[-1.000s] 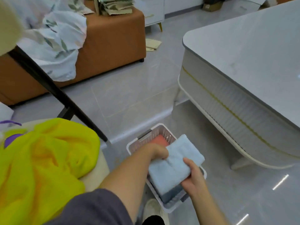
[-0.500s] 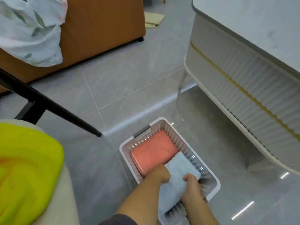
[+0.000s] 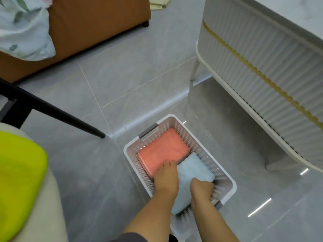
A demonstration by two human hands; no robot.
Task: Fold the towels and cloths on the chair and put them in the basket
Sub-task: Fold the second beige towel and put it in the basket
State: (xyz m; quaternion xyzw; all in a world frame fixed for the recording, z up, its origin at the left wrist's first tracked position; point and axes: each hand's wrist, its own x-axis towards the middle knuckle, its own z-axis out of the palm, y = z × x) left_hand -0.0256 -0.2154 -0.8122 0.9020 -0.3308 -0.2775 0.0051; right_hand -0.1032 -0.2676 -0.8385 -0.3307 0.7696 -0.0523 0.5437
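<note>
A white perforated basket (image 3: 225,173) stands on the floor below me. A folded pink towel (image 3: 162,151) lies flat in its far half. A folded light blue towel (image 3: 190,173) sits in the near half, beside the pink one. My left hand (image 3: 166,179) grips the blue towel's left edge, fingers curled down between the two towels. Along the right edge, my right hand (image 3: 201,188) grips the same towel, fingers tucked down by the basket wall. A yellow-green cloth (image 3: 19,172) lies on the cream chair seat (image 3: 47,206) at the left.
A white ribbed table (image 3: 262,63) with a gold trim line stands close on the right, its leg near the basket. A black chair leg (image 3: 57,114) slants across the floor on the left. An orange sofa (image 3: 90,23) with a leaf-print sheet (image 3: 22,30) is at the back.
Both hands have carried the blue towel from above the basket down into its near half. My view has tipped further down toward the basket.
</note>
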